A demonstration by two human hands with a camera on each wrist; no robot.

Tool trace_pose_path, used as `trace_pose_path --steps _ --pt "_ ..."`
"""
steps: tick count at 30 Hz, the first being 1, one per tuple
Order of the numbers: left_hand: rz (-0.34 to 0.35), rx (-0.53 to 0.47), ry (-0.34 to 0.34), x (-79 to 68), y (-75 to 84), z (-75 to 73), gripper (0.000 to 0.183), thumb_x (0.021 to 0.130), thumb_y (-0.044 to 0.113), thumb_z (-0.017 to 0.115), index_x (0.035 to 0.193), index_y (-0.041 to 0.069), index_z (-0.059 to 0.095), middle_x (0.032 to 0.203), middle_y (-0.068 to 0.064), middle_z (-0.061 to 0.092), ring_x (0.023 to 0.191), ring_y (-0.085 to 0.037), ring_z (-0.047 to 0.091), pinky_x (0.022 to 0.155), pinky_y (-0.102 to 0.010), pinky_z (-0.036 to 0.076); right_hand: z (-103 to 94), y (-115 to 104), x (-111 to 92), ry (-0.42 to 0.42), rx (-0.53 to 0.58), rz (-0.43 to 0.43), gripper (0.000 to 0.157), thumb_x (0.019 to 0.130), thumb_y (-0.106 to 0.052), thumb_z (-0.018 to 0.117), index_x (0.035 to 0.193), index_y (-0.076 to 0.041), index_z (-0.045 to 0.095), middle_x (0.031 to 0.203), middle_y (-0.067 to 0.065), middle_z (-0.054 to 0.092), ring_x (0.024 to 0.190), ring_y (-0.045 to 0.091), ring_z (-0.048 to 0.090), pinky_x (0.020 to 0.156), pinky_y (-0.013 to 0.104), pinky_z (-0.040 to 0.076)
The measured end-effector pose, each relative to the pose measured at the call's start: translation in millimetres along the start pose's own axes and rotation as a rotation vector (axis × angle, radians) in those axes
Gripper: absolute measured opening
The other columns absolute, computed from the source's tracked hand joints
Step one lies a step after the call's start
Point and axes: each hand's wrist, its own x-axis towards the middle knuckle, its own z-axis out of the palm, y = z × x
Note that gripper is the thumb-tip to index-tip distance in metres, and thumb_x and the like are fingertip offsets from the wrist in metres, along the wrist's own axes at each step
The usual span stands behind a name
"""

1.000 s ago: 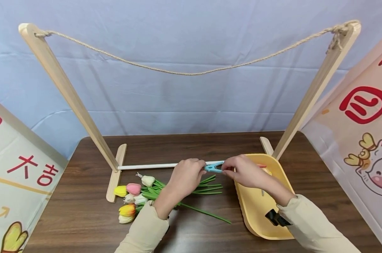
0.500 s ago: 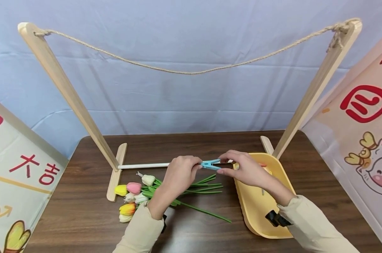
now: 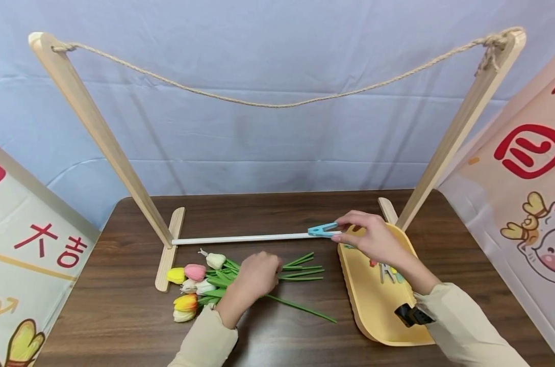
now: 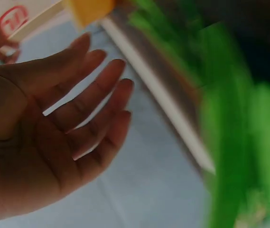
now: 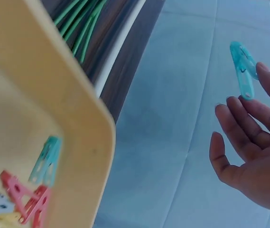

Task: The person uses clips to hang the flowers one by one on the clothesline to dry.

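In my right hand (image 3: pixel 376 239), a light blue clothespin (image 3: pixel 318 231) is pinched between thumb and index finger at its handle ends, its nose pointing left. The right wrist view shows the same clothespin (image 5: pixel 241 71) with the other fingers loosely bent below it. My left hand (image 3: pixel 259 275) is low over the green stems (image 3: pixel 302 277) of a bunch of artificial tulips (image 3: pixel 195 273). In the left wrist view the left hand (image 4: pixel 73 118) has loosely extended fingers with nothing between them; blurred green leaves (image 4: pixel 229 128) are beside it. Whether it touches the stems cannot be told.
A yellow basket (image 3: pixel 357 311) at the right contains several clothespins, including a teal one (image 5: pixel 45 160) and a red one (image 5: pixel 25 197). Behind the flowers runs a white rod (image 3: pixel 241 238) of a wooden stand (image 3: pixel 98 132). A rope (image 3: pixel 268 105) sags between the posts.
My left hand has let go of the clothespin's nose and dropped down to the flower stems. My right hand has shifted slightly right and up, still holding the clothespin.
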Motion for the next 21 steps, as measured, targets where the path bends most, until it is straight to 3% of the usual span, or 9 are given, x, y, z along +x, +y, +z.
trace_pose_path --steps 3,9,17,21 --pt "-0.022 0.072 -0.032 -5.8 -3.2 18.6 0.031 0.071 -0.001 0.062 0.050 0.015 0.045 0.054 -0.001 0.053 0.052 -0.019 0.053 0.046 -0.034 0.041 -4.2 6.3 -4.3 -0.019 -0.012 0.061 0.021 0.079 -0.014 0.071 0.096 -0.003 0.068 0.084 0.001 0.064 0.077 0.011 0.058 0.068 0.034 0.048" --pt "-0.046 0.209 -0.025 -12.1 -6.4 39.2 0.017 0.074 0.003 0.063 0.060 0.012 0.061 0.064 -0.007 0.062 0.058 -0.023 0.059 0.051 -0.036 0.047 -11.0 13.5 -12.7 -0.041 -0.027 0.146 0.024 0.081 -0.017 0.070 0.098 -0.002 0.067 0.085 0.002 0.063 0.077 0.015 0.057 0.067 0.032 0.047" --pt "-0.041 0.239 -0.004 -14.2 -8.1 44.2 0.016 0.072 0.001 0.063 0.061 0.012 0.063 0.066 -0.006 0.062 0.060 -0.023 0.059 0.053 -0.036 0.047 -16.6 18.1 -17.6 -0.040 -0.045 0.171 0.024 0.083 -0.018 0.068 0.099 -0.001 0.066 0.085 0.000 0.062 0.077 0.017 0.057 0.066 0.031 0.047" --pt "-0.024 0.211 0.062 -15.0 -9.3 36.8 0.022 0.071 0.001 0.063 0.054 0.013 0.058 0.059 -0.005 0.059 0.054 -0.021 0.057 0.048 -0.035 0.046 -20.3 21.1 -18.9 -0.037 -0.048 0.183 0.025 0.083 -0.016 0.068 0.101 0.001 0.065 0.086 0.002 0.062 0.078 0.018 0.056 0.066 0.031 0.048"
